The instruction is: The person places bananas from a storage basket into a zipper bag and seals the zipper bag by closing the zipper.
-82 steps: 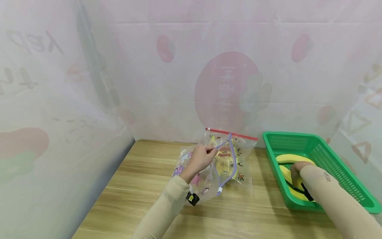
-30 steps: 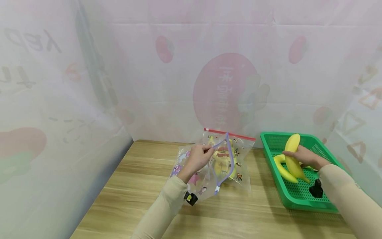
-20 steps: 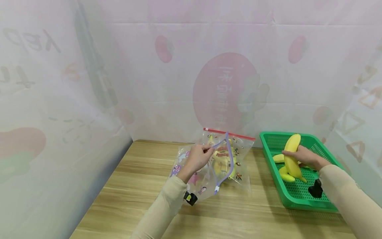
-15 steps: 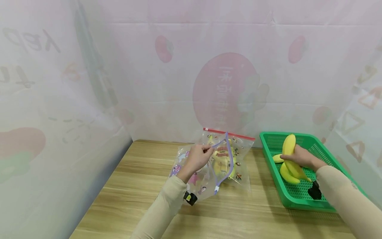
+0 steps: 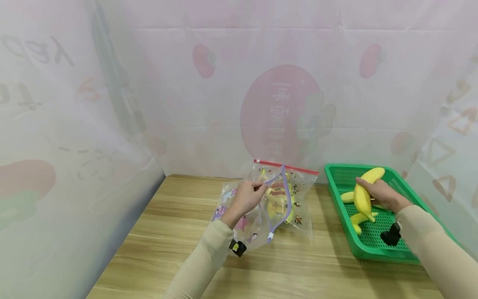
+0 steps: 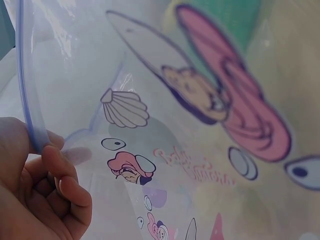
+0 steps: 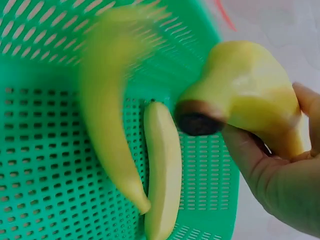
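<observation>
My left hand (image 5: 248, 198) pinches the purple zip edge of a clear zip bag (image 5: 220, 212) printed with cartoon figures. The bag's mouth gapes toward the right. In the left wrist view, thumb and fingertips meet at the bluish rim of the bag. My right hand (image 5: 384, 195) grips a yellow banana (image 5: 362, 197) over the green basket (image 5: 358, 252); its dark end faces the right wrist camera. Below, partly covered by the held banana, are other bananas: a pale, straight one (image 7: 164, 170) and a curved one (image 7: 102, 105), blurred in the right wrist view.
Behind the purple-zip bag lies a second clear bag with a red zip (image 5: 310, 171), with yellow things showing through the plastic. Both bags are on the wooden table (image 5: 149, 249). Pale printed curtains (image 5: 209, 104) enclose the table at the back and sides.
My right hand was down among the bananas in the basket and has risen with one, which has since tilted in its grip. The bananas beneath have shifted. The left hand keeps its place.
</observation>
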`<control>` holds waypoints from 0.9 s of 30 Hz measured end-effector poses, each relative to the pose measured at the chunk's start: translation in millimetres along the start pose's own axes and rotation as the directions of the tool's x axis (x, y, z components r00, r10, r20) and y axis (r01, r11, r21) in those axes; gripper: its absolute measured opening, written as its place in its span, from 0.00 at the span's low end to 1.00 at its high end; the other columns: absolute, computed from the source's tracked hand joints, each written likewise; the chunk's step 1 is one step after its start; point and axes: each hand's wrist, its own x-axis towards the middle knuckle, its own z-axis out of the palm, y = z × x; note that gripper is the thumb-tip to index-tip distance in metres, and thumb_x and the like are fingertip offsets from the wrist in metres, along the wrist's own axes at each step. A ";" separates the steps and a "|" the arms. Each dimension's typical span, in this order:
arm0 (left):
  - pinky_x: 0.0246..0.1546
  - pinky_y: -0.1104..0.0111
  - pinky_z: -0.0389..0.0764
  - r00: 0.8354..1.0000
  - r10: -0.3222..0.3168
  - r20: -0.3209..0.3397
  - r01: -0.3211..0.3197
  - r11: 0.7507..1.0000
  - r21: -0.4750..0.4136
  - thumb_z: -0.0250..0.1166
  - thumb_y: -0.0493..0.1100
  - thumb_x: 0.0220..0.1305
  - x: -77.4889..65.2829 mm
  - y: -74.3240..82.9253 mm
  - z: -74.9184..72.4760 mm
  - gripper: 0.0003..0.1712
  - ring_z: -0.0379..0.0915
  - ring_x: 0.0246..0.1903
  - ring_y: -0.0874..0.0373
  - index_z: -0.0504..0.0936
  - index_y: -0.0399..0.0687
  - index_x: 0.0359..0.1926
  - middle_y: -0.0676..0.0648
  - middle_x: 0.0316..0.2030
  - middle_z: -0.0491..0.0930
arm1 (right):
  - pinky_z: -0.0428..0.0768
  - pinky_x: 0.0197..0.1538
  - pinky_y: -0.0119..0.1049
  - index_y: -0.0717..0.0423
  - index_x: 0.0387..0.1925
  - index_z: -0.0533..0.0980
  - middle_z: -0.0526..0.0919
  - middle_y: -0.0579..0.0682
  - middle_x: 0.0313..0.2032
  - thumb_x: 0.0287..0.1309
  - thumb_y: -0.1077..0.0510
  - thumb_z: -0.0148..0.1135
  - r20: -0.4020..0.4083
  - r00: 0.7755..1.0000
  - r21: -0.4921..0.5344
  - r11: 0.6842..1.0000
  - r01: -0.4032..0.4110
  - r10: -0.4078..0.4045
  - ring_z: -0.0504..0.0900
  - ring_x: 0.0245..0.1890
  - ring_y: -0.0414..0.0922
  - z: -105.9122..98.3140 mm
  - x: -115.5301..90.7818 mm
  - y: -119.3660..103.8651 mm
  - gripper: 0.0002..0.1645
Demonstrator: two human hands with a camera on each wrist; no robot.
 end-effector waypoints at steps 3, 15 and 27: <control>0.11 0.73 0.55 1.000 -0.007 0.005 0.007 1.000 -0.002 0.56 0.43 0.68 0.0 0.1 -0.4 0.20 0.52 0.10 0.63 0.76 0.46 0.17 0.53 0.10 0.61 | 0.80 0.42 0.45 0.65 0.37 0.71 0.78 0.53 0.29 0.68 0.36 0.42 -0.003 1.000 0.041 0.999 0.005 -0.004 0.81 0.32 0.47 -1.1 0.7 -0.7 0.34; 0.11 0.73 0.56 0.999 -0.030 0.016 0.030 1.000 -0.002 0.56 0.43 0.68 1.5 -0.1 -1.1 0.16 0.53 0.10 0.62 0.83 0.47 0.25 0.52 0.11 0.63 | 0.81 0.39 0.41 0.62 0.37 0.74 0.82 0.52 0.30 0.69 0.41 0.44 0.089 0.995 0.303 0.953 0.013 -0.042 0.83 0.31 0.46 13.0 -1.9 -22.4 0.27; 0.12 0.72 0.55 1.000 -0.014 0.011 0.014 1.000 0.010 0.55 0.43 0.68 1.1 -1.2 -0.2 0.20 0.51 0.10 0.63 0.78 0.48 0.18 0.53 0.10 0.61 | 0.81 0.41 0.44 0.64 0.51 0.57 0.80 0.51 0.38 0.72 0.48 0.42 0.169 0.969 0.507 0.859 0.072 -0.181 0.83 0.39 0.47 44.3 -7.3 -55.1 0.22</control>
